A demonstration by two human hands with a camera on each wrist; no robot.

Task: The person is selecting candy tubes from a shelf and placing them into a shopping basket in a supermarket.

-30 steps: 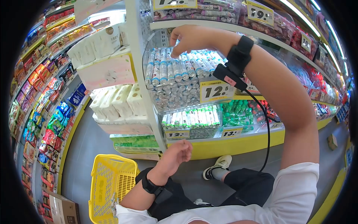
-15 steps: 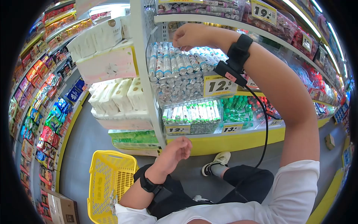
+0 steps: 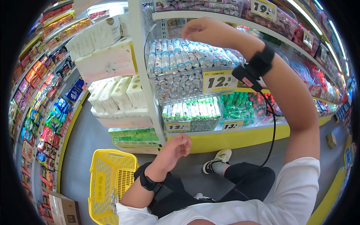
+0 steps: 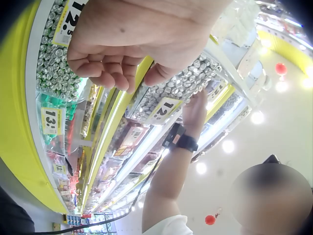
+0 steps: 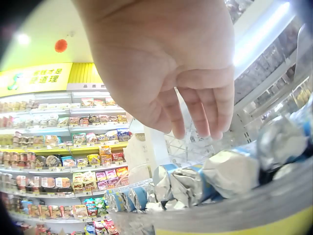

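Over a clear bin point(image 3: 174, 99) of foil-wrapped rolls point(image 3: 174, 60) with blue bands, my right hand point(image 3: 202, 30) hovers, palm down. In the right wrist view its fingers point(image 5: 195, 110) hang relaxed above the silver twisted ends of the rolls point(image 5: 230, 171), holding nothing. My left hand point(image 3: 174, 152) is raised in front of my body, near the lower shelf, with its fingers loosely bent. The left wrist view shows that hand point(image 4: 137, 34) empty too. A yellow shopping basket point(image 3: 98, 183) stands on the floor to my left, with a few silvery wrapped pieces point(image 3: 114, 197) inside.
Below is a bin of green-banded rolls point(image 3: 192, 110), with green-wrapped packs point(image 3: 238, 107) beside it. A shelf edge point(image 3: 198, 15) crosses above the right hand. White tissue packs point(image 3: 116, 93) fill the rack at left. A cardboard box point(image 3: 63, 210) sits near the basket.
My right hand has lifted off the rolls and moved right and slightly up, its fingers reaching less far over the bin. The left hand has stayed nearly still.
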